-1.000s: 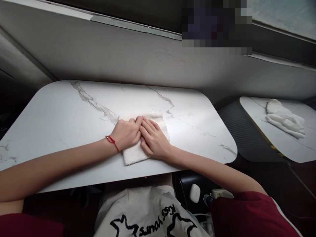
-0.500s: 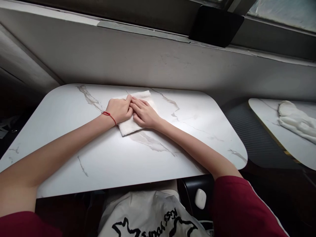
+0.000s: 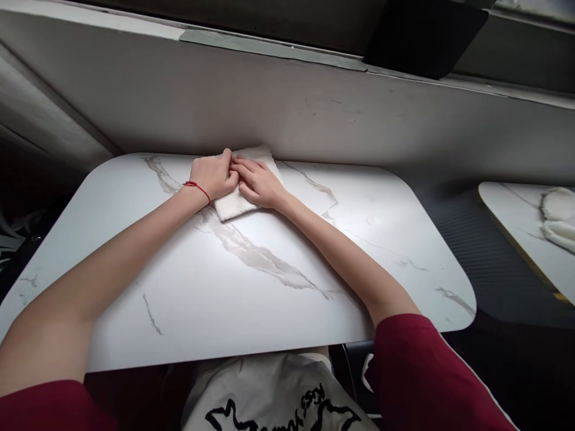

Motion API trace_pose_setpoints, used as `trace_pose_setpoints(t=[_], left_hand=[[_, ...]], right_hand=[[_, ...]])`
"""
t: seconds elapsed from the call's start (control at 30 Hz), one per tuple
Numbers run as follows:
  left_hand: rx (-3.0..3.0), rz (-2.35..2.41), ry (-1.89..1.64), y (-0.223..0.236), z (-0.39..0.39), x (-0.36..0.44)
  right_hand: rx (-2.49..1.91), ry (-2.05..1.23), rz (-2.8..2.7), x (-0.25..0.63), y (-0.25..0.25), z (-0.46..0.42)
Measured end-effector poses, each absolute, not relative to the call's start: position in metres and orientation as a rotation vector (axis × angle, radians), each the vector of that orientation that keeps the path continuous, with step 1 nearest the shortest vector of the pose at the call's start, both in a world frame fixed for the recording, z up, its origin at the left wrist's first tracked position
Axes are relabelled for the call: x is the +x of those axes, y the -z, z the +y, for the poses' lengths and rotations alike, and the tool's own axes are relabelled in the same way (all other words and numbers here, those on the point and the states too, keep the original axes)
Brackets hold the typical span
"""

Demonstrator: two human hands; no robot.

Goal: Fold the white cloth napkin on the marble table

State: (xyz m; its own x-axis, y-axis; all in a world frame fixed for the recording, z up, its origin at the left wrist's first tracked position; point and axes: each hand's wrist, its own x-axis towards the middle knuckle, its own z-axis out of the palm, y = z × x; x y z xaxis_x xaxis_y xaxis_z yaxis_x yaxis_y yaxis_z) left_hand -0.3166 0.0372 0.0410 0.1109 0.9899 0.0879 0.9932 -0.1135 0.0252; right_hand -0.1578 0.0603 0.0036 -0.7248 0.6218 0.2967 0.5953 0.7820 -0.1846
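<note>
A folded white cloth [image 3: 236, 205] lies on the white marble-patterned table [image 3: 179, 299], its far edge reaching the table's back edge by the wall. My left hand [image 3: 210, 176], with a red string bracelet at the wrist, is curled closed on the left part of the cloth, thumb up. Fingers stretched out, my right hand [image 3: 261, 185] lies flat on the cloth, its fingertips touching the left hand. Both hands cover much of the cloth's middle.
Behind the table rises a grey wall [image 3: 269, 114] with a ledge. To the right stands another marble-patterned table [image 3: 516, 221] with a white cloth [image 3: 559, 206] on it. A dark panel [image 3: 422, 36] hangs at the top right. A small white case [image 3: 367, 371] is partly hidden by my right sleeve.
Both hands have pushed the cloth away from me, up to the table's back edge. The view has shifted slightly, and my right sleeve now covers part of the white case.
</note>
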Motion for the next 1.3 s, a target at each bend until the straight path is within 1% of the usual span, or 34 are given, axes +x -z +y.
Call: trace_pose_setpoints(t=[0.13,0.43,0.53,0.63,0.73,0.9,1.0,1.07,1.17,1.23,1.3], left_hand=[[-2.242,-2.134,0.145,-0.040,0.049,-0.319],[-2.195,-2.100,0.192,-0.040,0.051,-0.322],[-2.199,-2.099,0.199,-0.041,0.049,-0.323],[-2.211,-2.088,0.204,-0.043,0.047,-0.324],[-2.209,-2.088,0.192,-0.044,0.044,-0.324],[-2.265,-2.028,0.156,-0.045,0.039,-0.319],[-2.314,-1.967,0.142,-0.045,0.034,-0.314],[-2.345,-1.927,0.154,-0.045,0.033,-0.313],[-2.401,-1.886,0.192,-0.045,0.031,-0.311],[-2.443,-1.859,0.220,-0.045,0.029,-0.309],[-2.473,-1.814,0.222,-0.045,0.026,-0.304]], right_hand=[[-0.905,-0.144,-2.583,-0.161,-0.005,0.075],[-0.871,-0.148,-2.547,-0.165,-0.003,0.080],[-0.785,-0.325,-2.499,-0.160,-0.007,0.087],[-0.703,-0.634,-2.484,-0.147,-0.020,0.096],[-0.752,-0.894,-2.488,-0.132,-0.039,0.102],[-0.866,-1.028,-2.631,-0.108,-0.082,0.100],[-0.878,-1.090,-2.569,-0.076,-0.117,0.102],[-0.882,-0.970,-2.386,-0.042,-0.139,0.106],[-0.973,-0.439,-1.959,0.018,-0.160,0.118],[-1.107,-0.076,-1.644,0.058,-0.163,0.131],[-1.202,0.168,-1.403,0.093,-0.157,0.146]])
